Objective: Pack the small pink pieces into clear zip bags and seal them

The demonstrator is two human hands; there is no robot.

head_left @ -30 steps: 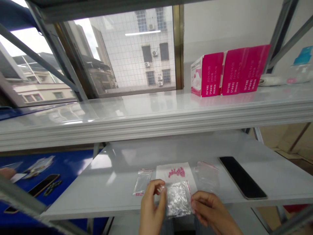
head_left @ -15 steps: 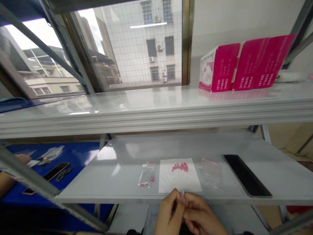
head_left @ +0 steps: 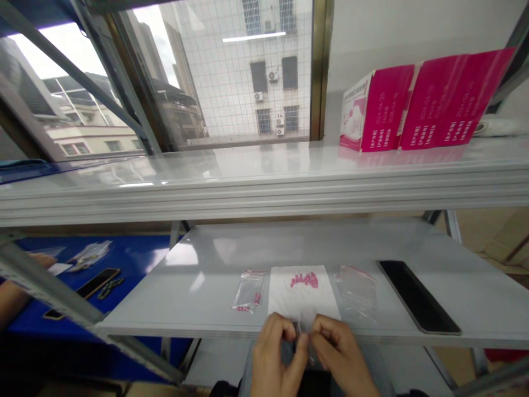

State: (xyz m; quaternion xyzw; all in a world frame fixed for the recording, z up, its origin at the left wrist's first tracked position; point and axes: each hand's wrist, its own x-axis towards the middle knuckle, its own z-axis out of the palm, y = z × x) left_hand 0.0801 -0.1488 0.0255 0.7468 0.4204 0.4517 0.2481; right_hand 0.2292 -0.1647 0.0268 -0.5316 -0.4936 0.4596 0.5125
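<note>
At the shelf's front edge, my left hand (head_left: pixel 275 353) and my right hand (head_left: pixel 339 353) are close together with fingers bent in a pinch. Between them is a thin, clear, plastic-looking piece (head_left: pixel 306 320), its lower part blurred against my lap; I cannot make out its exact kind. Just beyond my hands is a white paper sheet (head_left: pixel 283 298) with a cluster of small pink beads (head_left: pixel 309 280) on it. To its left lies a clear zip bag (head_left: pixel 249 289) with several pink beads inside. A second clear zip bag (head_left: pixel 357 292) lies to its right.
A dark phone (head_left: pixel 417 298) lies right on the grey shelf (head_left: pixel 165 298). Above, an upper shelf (head_left: pixel 256 187) holds a pink box (head_left: pixel 388 110). At left, another person's arm (head_left: pixel 14 300) rests over a blue table (head_left: pixel 136 259) with a phone (head_left: pixel 88 286) and small bags.
My hands have drawn slightly apart, and more of the clear piece shows between them. The camera view has shifted a little. The beads and bags lie as before.
</note>
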